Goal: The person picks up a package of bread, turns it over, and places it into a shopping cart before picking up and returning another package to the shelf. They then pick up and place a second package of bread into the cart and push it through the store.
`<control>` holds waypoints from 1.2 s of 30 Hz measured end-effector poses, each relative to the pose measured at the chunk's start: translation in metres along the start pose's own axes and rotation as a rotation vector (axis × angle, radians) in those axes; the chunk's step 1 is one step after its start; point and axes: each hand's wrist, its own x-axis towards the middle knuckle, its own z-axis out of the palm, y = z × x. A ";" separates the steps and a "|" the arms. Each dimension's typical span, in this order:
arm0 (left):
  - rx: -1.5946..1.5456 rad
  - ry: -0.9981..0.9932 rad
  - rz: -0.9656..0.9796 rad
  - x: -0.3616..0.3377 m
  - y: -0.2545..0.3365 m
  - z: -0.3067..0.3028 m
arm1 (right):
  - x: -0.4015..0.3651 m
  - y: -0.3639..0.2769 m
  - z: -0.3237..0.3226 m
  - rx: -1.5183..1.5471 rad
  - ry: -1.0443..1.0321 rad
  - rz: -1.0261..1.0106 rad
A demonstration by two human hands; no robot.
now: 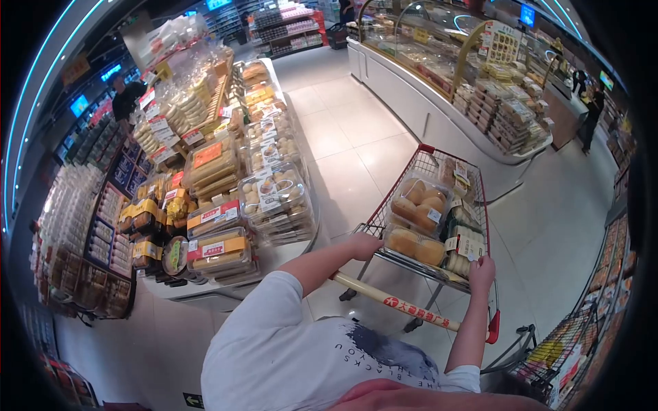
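A wire shopping cart (489, 229) with a cream handle bar (394, 301) stands before me, holding clear-lidded packages. My left hand (364, 246) is closed round the cart's near left corner, beside a pack of yellow-brown buns (413, 246). At the cart's near right, my right hand (482, 269) has its fingers pressed together on the edge of a labelled pack of pale buns (468, 245); the fingertips are small in view. Farther in lies a larger box of round buns (420, 202), with more white-labelled packs (460, 172) beyond and beside it.
A display table (271, 257) stacked with boxed pastries (274, 195) stands left of the cart. Along the back right runs a glass-fronted bakery counter (425, 113). Another wire cart (565, 349) is at the lower right. People stand at the far left (125, 99) and far right (592, 116).
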 end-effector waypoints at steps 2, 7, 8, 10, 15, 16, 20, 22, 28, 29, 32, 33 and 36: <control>0.002 0.017 0.007 0.012 -0.003 0.001 | 0.013 0.008 0.003 -0.006 0.004 0.017; -0.029 0.015 0.004 0.034 -0.013 -0.005 | 0.041 0.013 0.010 -0.048 -0.005 0.065; -0.032 0.012 0.006 0.039 -0.015 -0.006 | 0.046 0.014 0.011 -0.053 0.000 0.079; -0.038 0.018 0.014 0.048 -0.020 -0.007 | 0.057 0.016 0.014 -0.063 0.007 0.103; -0.062 0.015 -0.008 0.061 -0.027 -0.025 | 0.084 0.031 0.033 -0.136 0.045 0.172; -0.064 0.030 -0.001 0.065 -0.030 -0.025 | 0.090 0.035 0.035 -0.154 0.055 0.188; -0.052 0.072 0.021 0.079 -0.043 -0.028 | 0.112 0.044 0.040 -0.236 0.052 0.298; -0.067 0.083 0.030 0.086 -0.048 -0.028 | 0.121 0.053 0.046 -0.280 0.066 0.337; -0.096 0.030 -0.002 0.112 -0.069 -0.028 | 0.147 0.040 0.045 -0.345 0.177 0.392; -0.090 0.027 -0.017 0.112 -0.066 -0.035 | 0.154 0.043 0.047 -0.353 0.167 0.420; -0.092 0.025 -0.004 0.115 -0.064 -0.045 | 0.163 0.044 0.046 -0.347 0.045 0.557; -0.083 0.017 -0.019 0.118 -0.062 -0.046 | 0.169 0.045 0.048 -0.333 -0.009 0.600; -0.055 0.006 -0.073 0.127 -0.060 -0.047 | 0.183 0.046 0.054 -0.277 -0.181 0.620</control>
